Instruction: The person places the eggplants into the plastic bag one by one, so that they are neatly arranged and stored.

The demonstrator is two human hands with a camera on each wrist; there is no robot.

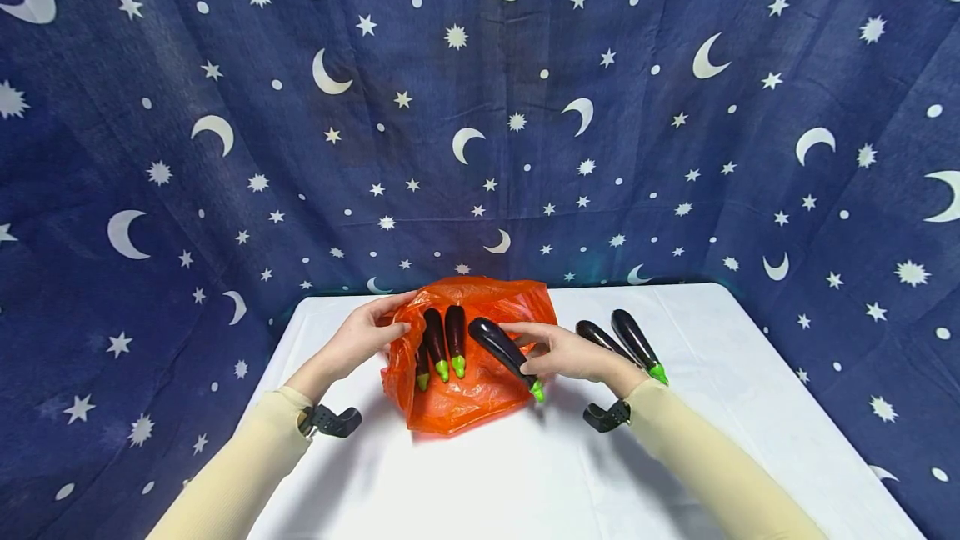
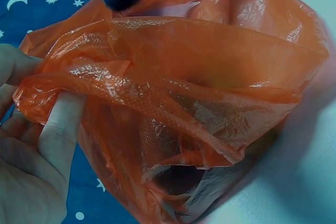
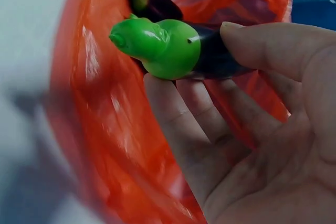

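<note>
In the head view my left hand [image 1: 365, 334] grips the left rim of an orange-red plastic bag [image 1: 465, 415], a fold of film between thumb and fingers in the left wrist view. Inside the bag lie several dark eggplants [image 1: 455, 332] with green stem ends pointing toward me. Over the bag's right part, my right hand [image 1: 566, 352] pinches another eggplant [image 1: 498, 344], tilted, its green end at the lower right. The right wrist view shows the thumb on one side of this held eggplant [image 3: 176, 51] and the fingers under the other.
Two more dark eggplants [image 1: 636, 340] lie side by side on the white-covered table [image 1: 735, 390], right of the bag and just beyond my right wrist. A dark blue curtain [image 1: 480, 107] with moons and stars hangs behind the table and along both sides.
</note>
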